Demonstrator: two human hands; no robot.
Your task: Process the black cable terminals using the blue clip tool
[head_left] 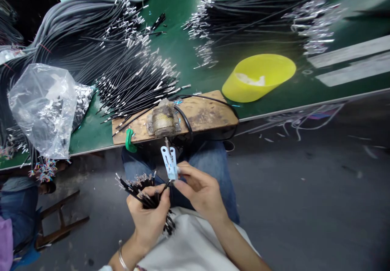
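Gripping a bundle of black cables (131, 187) at left, fingering near a blue clip (169, 163) at right.
Closed around the one bundle with the left hand (149, 212), with a single cable pinched toward the clip's lower end; bunched there with the right hand (202, 194), cannot tell whether gripping clip or cable tip. Counting left to right: one clear plastic bag (45, 104), one green clamp (130, 141), one motor-like unit (164, 122) above the one clip, one yellow container (243, 92); too many bundled cables to count. Angled inward over the lap with both forearms, knuckles outward at left, fingers pointing left at right.
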